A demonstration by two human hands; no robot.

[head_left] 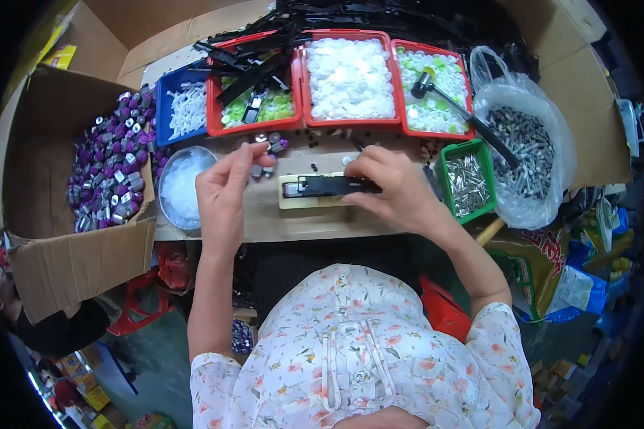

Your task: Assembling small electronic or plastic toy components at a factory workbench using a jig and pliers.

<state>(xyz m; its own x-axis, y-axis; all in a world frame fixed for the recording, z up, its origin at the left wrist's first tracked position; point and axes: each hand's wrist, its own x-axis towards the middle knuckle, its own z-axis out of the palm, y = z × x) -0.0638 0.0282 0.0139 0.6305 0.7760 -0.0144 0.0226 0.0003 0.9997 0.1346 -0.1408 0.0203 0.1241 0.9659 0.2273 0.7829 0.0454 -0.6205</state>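
Observation:
My right hand (390, 187) grips the right end of a long black plastic part (329, 186). That part lies in a cream-coloured block (290, 202) on the cardboard-covered bench, and a small metallic piece shows at its left end. My left hand (225, 187) is raised left of the block, thumb and fingertips pinched together. Whatever it may hold is too small to make out. Just beyond its fingers lie a few purple-and-silver parts (265, 166). A round tub (166, 211) of clear-white material stands beside the left wrist.
A cardboard box (39, 143) of purple-and-silver parts stands left. Along the back are a blue bin (163, 114) and red bins (304, 93) of small plastic pieces, with black strips and a hammer (465, 114) on top. Right are a green bin (488, 171) of metal pins and a bag (551, 200) of grey parts.

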